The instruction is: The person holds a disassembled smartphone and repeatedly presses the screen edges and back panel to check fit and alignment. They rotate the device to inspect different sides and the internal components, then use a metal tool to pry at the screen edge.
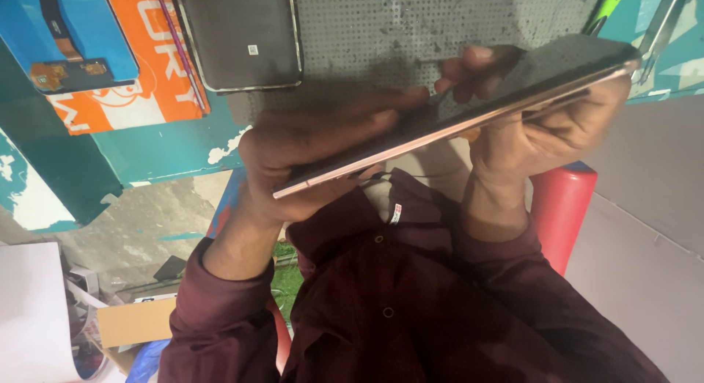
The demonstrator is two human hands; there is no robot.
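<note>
- Nearest to us, below the phone, our maroon shirt fills the lower middle of the view, its sleeves running up to both wrists.
- Behind the shirt, lower right of the phone, a red stool shows.
- We hold the phone, a slim thing with a dark face and a rose-gold edge, tilted with its right end higher, above our chest.
- Our left hand is closed around the phone's lower end, fingers curled over its face.
- Our right hand grips the upper end from beneath, fingertips wrapped over the far edge.
- Beyond the phone lies the bench, with a grey perforated mat.
- On it, up and left of the phone, a second dark panel lies flat.
- Farther left, an orange box and a blue package.
</note>
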